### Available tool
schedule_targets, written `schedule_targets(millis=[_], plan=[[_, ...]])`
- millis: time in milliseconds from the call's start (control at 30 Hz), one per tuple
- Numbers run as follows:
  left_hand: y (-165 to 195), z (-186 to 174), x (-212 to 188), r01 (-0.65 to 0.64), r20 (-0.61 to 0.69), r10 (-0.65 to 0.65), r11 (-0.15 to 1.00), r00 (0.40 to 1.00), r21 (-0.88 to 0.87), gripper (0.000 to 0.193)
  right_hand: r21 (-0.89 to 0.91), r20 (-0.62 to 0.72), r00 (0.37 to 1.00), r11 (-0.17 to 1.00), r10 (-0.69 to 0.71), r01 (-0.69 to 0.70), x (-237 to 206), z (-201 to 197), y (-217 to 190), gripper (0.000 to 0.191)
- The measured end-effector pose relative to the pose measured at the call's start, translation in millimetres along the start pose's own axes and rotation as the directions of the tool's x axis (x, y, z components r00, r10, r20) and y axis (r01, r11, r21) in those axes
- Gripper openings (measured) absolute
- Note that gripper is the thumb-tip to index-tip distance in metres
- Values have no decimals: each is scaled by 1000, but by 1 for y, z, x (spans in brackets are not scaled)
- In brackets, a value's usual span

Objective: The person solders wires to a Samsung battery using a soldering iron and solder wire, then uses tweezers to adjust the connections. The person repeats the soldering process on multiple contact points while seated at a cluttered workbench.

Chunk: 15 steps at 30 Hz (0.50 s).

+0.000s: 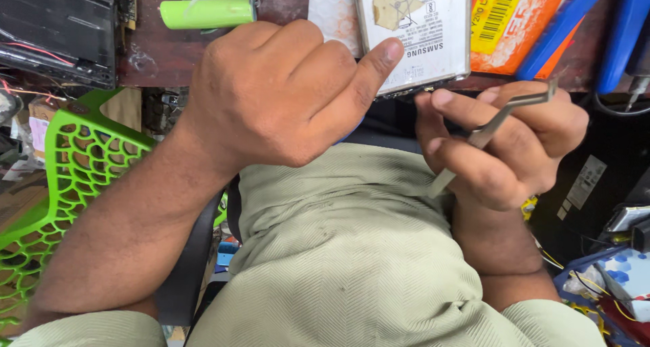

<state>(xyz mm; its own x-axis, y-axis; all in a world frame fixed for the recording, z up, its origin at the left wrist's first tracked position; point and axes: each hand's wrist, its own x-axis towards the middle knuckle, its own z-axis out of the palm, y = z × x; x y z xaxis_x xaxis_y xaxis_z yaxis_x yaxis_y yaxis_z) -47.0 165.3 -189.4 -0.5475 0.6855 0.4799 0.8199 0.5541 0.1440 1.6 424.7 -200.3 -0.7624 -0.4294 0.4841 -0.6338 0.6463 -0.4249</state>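
here, seen from above, a person's two bare hands meet near the middle of the frame, over a lap in pale olive cloth. the left hand [284, 93] fills the centre left, fingers curled into a loose fist with the knuckles up, its thumb stretched out so the tip presses on the lower edge of a white phone back panel [413, 32] at the top centre; the thumb seems to be there to pin or steady the panel at the edge of the dark worn workbench [169, 56]. whether the curled fingers enclose anything cannot be told. the left forearm runs down to the lower left corner. the right hand [504, 140], at centre right, is closed around metal tweezers [494, 127], pinched between thumb and fingers like a pen, the tips slanting to the upper right, close beside the panel's lower right corner, apparently kept ready at that edge. its wrist bends up from the lower right. a green cylindrical battery cell [206, 12] lies at the upper left, an orange package [514, 22] and blue tool handles [596, 22] at the upper right, and a green lattice chair [61, 184] at the left.
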Motion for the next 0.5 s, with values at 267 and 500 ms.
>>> schedule_targets(millis=[267, 500], plan=[[-1, 0, -3, 2, 11, -2, 1000, 1000, 11, 26, -58, -54, 983, 984, -174, 171, 5, 11, 11, 35], [-1, -1, -4, 17, -11, -17, 1000, 1000, -20, 30, -188, -138, 976, 972, -168, 140, -6, 12, 11, 35]])
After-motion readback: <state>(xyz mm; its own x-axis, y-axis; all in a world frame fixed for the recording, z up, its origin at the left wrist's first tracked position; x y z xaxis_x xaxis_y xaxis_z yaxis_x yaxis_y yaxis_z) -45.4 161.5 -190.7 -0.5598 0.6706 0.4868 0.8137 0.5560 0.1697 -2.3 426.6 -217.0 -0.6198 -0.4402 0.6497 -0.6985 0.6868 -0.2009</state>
